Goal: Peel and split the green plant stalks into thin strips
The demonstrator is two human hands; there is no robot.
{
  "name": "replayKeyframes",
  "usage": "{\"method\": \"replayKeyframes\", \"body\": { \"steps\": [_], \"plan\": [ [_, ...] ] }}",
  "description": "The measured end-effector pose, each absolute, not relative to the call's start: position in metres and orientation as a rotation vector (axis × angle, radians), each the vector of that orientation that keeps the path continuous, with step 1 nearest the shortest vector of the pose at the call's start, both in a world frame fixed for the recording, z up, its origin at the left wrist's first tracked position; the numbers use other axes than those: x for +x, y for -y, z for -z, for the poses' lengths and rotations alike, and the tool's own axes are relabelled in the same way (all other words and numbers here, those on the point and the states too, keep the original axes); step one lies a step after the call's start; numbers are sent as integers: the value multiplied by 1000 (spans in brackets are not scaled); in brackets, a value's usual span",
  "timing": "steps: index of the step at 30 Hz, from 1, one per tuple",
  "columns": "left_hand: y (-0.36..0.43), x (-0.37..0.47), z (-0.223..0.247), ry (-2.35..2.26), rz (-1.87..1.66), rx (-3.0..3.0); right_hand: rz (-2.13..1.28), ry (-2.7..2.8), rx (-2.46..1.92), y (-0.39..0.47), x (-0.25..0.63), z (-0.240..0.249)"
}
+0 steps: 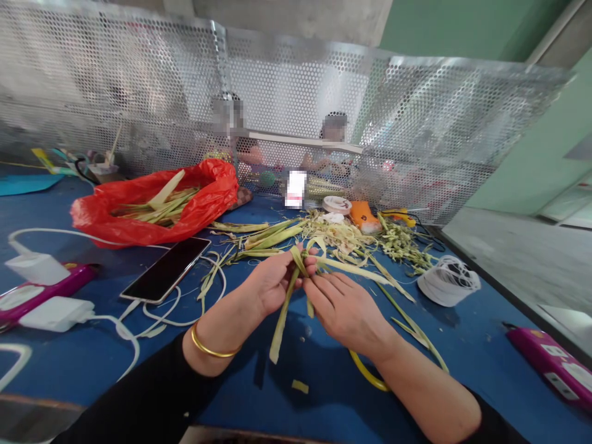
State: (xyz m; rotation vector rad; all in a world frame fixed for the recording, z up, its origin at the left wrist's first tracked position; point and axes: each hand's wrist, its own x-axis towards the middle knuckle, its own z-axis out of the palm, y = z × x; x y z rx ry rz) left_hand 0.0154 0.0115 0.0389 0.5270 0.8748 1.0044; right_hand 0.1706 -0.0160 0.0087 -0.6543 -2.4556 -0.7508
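My left hand is closed round a folded pale green leaf strip, one end of which hangs down toward the table. Close against it, my right hand pinches the same bundle of strips just below the fold. The fingertips of both hands nearly meet, and they partly hide how the strips cross. Behind the hands lie long loose leaf strips and a heap of dry, curled shreds. A small cut piece of leaf rests on the blue table in front of me.
A red plastic bag of strips sits at left, near a phone and white cables. Purple power strips lie at both sides. A roll of white cord stands right. A perforated metal screen borders the back; people sit behind it.
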Motion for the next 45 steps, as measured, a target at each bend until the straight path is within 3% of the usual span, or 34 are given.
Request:
{"method": "replayKeyframes", "body": {
  "steps": [6, 18, 35, 45],
  "plan": [
    [-14, 12, -46, -914, -1107, 437, 545, 2552, -652, 16, 174, -16],
    [1, 36, -30, -861, -1110, 595, 732, 2401, -589, 20, 162, -7],
    [4, 37, -26, -924, -1115, 1007, -702, 1288, -1259, 3, 173, 1],
    [6, 35, -29, -805, -1103, 1095, -756, 1227, -1242, -1, 173, 0]
  ]
}}
